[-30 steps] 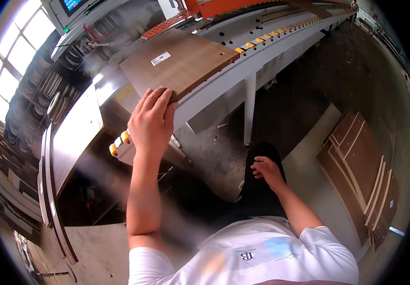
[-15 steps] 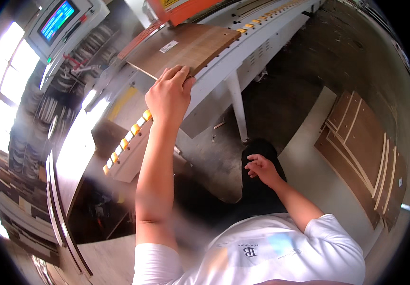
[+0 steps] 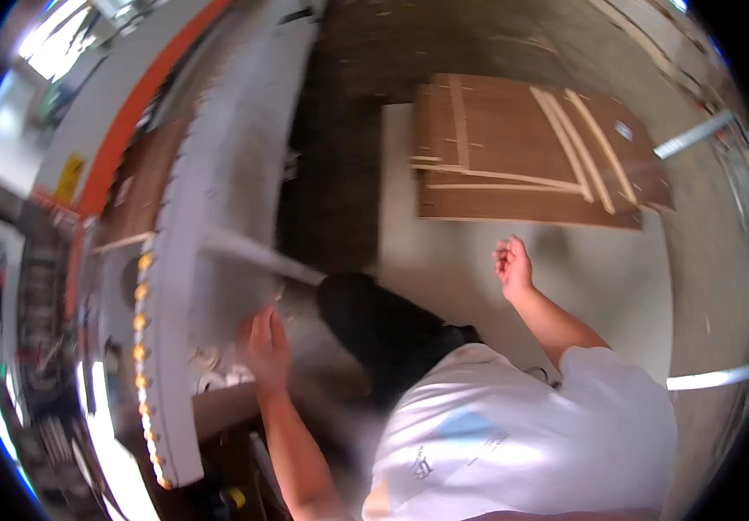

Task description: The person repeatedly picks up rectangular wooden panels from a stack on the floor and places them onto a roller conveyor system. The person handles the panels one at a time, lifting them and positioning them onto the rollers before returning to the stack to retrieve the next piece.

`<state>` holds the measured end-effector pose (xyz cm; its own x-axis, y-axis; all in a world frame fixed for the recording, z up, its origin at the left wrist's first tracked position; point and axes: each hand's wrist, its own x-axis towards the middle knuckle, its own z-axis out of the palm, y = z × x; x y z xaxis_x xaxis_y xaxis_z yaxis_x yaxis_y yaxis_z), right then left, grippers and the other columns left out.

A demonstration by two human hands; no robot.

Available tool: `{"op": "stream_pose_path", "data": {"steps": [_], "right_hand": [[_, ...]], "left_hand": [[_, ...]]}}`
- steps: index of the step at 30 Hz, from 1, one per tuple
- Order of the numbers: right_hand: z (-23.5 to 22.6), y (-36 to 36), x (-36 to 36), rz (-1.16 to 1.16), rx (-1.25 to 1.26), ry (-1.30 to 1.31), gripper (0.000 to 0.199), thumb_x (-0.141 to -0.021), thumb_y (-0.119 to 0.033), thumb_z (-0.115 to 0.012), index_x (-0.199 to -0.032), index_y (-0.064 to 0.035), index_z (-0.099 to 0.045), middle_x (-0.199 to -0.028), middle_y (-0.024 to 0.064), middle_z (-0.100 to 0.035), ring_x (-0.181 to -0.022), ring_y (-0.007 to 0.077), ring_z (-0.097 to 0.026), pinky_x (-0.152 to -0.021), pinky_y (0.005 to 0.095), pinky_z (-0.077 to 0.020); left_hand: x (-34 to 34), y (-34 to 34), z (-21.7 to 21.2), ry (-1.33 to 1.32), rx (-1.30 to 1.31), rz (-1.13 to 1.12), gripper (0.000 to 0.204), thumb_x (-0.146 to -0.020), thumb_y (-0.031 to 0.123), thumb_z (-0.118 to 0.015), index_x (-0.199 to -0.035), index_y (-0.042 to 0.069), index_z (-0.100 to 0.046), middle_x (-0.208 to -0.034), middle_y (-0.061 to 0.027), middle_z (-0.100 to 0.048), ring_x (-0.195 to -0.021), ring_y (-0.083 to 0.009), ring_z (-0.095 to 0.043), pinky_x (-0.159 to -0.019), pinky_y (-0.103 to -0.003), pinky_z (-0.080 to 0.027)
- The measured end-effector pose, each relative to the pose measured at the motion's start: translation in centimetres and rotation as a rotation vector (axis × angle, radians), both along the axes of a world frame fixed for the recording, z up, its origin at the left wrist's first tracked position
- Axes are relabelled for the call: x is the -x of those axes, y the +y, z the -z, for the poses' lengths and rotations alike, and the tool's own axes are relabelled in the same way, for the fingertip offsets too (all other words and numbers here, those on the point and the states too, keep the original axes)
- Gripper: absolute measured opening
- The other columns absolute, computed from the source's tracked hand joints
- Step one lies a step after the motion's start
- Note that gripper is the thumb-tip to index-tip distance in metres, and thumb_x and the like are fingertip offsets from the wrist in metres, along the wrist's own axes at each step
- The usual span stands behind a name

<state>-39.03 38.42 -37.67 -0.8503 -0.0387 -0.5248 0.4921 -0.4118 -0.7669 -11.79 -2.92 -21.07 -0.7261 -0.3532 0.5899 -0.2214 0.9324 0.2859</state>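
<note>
Two bare hands in view. Left hand: fingers spread flat, resting against the underside edge of a grey panel that tilts up and away from the fingertips; whether they grip it or merely press on it cannot be told through the blur. A row of yellow rollers runs just left of those fingers, along the desk of an orange-trimmed machine. Right hand: fingers loosely curled together, clamped on nothing, held in the air. Beyond its fingertips, well apart, a stack of brown boards with pale strips lies on the floor.
</note>
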Motion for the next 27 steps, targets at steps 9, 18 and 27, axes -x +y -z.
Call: {"op": "stream_pose_path", "data": {"steps": [9, 18, 27], "right_hand": [[-0.8, 20.5, 8.7, 0.816, -0.135, 0.284, 0.041, -0.096, -0.054, -0.06, -0.09, -0.0139, -0.059, -0.072, -0.0026, -0.058, -0.055, 0.0096, -0.044, -0.048, 0.0243, -0.0322], [-8.9, 26.1, 19.2, 0.665, -0.261, 0.009, 0.098, -0.079, -0.069, -0.078, -0.15, -0.0105, -0.045, -0.154, 0.0101, -0.045, -0.138, 0.0284, -0.044, -0.111, 0.0394, -0.0384], [-4.5, 32.7, 20.9, 0.556, -0.288, 0.01, 0.066, -0.091, -0.049, -0.076, -0.141, -0.0119, -0.055, -0.145, 0.0091, -0.055, -0.134, 0.0267, -0.052, -0.111, 0.0447, -0.0436]], "left_hand": [[-17.0, -0.3, 34.5, -0.517, -0.61, -0.127, 0.021, -0.095, 0.015, -0.067, -0.11, 0.003, -0.075, -0.095, -0.0169, -0.077, -0.093, -0.0301, -0.076, -0.082, -0.039, -0.057], [-19.5, -3.0, 40.2, -0.452, -0.7, -0.041, 0.027, -0.092, 0.022, -0.069, -0.112, 0.004, -0.075, -0.092, -0.0127, -0.076, -0.084, -0.0219, -0.074, -0.08, -0.035, -0.057], [-13.5, 1.8, 31.8, -0.835, -0.446, 0.135, 0.032, -0.094, 0.031, -0.066, -0.117, 0.011, -0.073, -0.1, -0.0177, -0.075, -0.093, -0.0345, -0.074, -0.08, -0.046, -0.057]]}}
